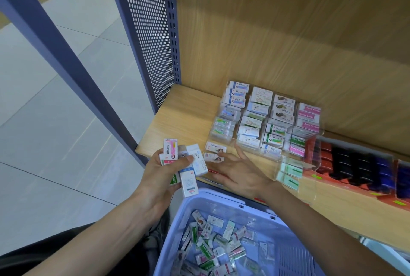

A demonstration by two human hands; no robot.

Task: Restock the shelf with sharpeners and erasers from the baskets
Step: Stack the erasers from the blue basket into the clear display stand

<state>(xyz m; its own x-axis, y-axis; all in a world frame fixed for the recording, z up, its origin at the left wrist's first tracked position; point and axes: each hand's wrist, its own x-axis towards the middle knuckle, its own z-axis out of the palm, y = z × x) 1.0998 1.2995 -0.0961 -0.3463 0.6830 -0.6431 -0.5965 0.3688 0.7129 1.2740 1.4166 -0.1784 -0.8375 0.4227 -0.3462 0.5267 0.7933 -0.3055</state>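
The left hand (162,173) has its grip closed round a fan of boxed erasers (188,165); five show, and the fingers cover part of the bunch. The right hand (239,169), grip wide with fingers straight, touches two wrapped erasers (214,152) lying on the shelf (177,125) beside the four-column clear organizer (295,163). The loose erasers (210,247) in the blue basket (221,193) are too jumbled to count, and the frame's lower edge cuts the basket off.

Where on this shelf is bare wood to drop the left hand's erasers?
Bare shelf lies between the perforated side panel and the clear organizer, running to the back wall. Crowded: the front edge by the two loose erasers and right hand; right of the organizer, dark boxes fill the shelf.
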